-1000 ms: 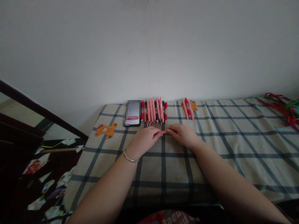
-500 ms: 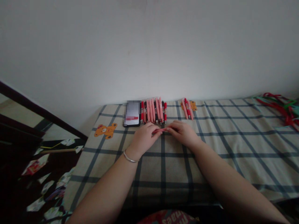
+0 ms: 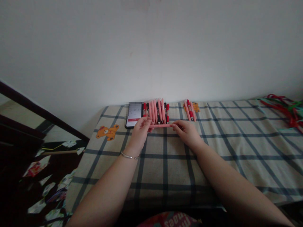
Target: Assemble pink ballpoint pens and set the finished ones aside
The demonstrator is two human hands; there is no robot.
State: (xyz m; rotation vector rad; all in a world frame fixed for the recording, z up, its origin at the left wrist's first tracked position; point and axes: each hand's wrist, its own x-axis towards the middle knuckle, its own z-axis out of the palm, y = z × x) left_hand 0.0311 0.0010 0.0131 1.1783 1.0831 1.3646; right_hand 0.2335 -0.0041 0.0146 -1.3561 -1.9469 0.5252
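A pink pen (image 3: 163, 125) lies level between my two hands, just in front of a row of pens. My left hand (image 3: 141, 128), with a silver bangle on its wrist, pinches the pen's left end. At the other end, the fingertips of my right hand (image 3: 186, 130) are closed on it. The row of pens (image 3: 155, 110), pink, red and black, lies side by side near the wall. Farther right is a small group of pens (image 3: 190, 109), two pink and one red. A phone (image 3: 133, 115) with a lit, partly blurred screen rests left of the row.
A checked cloth (image 3: 151, 170) with printed bears covers the surface, which meets a white wall (image 3: 151, 50). Red and green ribbons (image 3: 287, 110) lie in a heap at the far right. Beyond the left edge, paper scraps (image 3: 39, 167) lie lower down near a dark rail (image 3: 44, 112).
My left hand has shifted left and up along the pen, so more of the pen shows between my hands. The pen is now more level and closer to the row.
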